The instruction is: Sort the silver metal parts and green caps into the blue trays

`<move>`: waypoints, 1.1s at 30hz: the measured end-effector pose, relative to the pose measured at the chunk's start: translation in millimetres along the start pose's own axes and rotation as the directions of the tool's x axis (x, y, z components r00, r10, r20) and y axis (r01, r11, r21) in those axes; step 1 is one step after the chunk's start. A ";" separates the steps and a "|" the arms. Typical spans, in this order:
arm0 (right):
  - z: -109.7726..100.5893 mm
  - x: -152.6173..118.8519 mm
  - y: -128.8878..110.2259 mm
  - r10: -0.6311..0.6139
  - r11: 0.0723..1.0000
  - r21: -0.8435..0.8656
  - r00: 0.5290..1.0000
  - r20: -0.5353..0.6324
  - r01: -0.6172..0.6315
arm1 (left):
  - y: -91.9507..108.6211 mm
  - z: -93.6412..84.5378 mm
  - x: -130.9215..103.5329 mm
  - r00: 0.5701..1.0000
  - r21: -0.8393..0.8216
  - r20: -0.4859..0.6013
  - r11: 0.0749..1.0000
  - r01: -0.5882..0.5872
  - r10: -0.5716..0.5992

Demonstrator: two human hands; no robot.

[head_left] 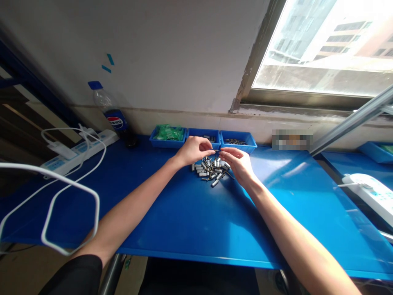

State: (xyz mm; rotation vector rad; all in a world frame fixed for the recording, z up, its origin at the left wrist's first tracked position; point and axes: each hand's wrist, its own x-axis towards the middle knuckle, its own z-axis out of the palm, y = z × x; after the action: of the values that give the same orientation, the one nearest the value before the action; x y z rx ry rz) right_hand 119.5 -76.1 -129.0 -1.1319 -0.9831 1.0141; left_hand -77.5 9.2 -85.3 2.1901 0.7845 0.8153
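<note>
My left hand (pixel 197 149) and my right hand (pixel 238 160) meet above a pile of small metal parts (pixel 211 169). Thumb and fingers of each hand are pinched together, and a thin metal pin-like piece (pixel 217 150) spans the gap between the fingertips. Its exact kind is too small to make out. Short silver cylinders and slim brass-coloured pins lie mixed in the pile, directly below my hands. Behind them stand three blue bins: the left bin (pixel 167 144) holds green plastic packets, the middle bin (pixel 217 145) silver pieces, and the right bin (pixel 252 148) thin dark pins.
On the blue table (pixel 184 221), a cola bottle (pixel 115 119) stands at the back left beside a white power strip (pixel 80 151). A white cable (pixel 97 205) loops in the left foreground. Another power strip (pixel 373 196) and a blue bin (pixel 376 152) are at the right.
</note>
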 end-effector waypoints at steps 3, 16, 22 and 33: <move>-4.3 3.2 4.0 -0.108 0.994 -0.039 0.989 -0.105 0.104 | -7.4 -3.0 -0.9 0.998 0.183 0.034 0.982 0.045 -0.053; -5.7 1.2 -1.2 -0.057 0.996 -0.076 0.995 -0.078 0.051 | -14.3 8.2 -7.8 0.983 0.333 0.152 0.942 0.049 -0.104; -5.0 0.7 0.1 -0.039 0.997 -0.072 0.997 -0.069 0.034 | -14.1 11.0 -7.2 0.982 0.353 0.116 0.930 0.102 -0.151; -5.6 2.2 1.1 -0.031 0.998 -0.049 0.997 -0.064 0.028 | -9.8 6.2 -8.3 0.975 0.429 0.134 0.897 0.104 -0.177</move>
State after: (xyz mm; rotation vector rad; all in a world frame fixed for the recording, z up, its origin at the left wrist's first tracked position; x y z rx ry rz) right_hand 125.3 -75.1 -130.7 -1.1791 -0.9742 0.9290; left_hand -81.2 6.9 -98.9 2.4985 1.0983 0.4018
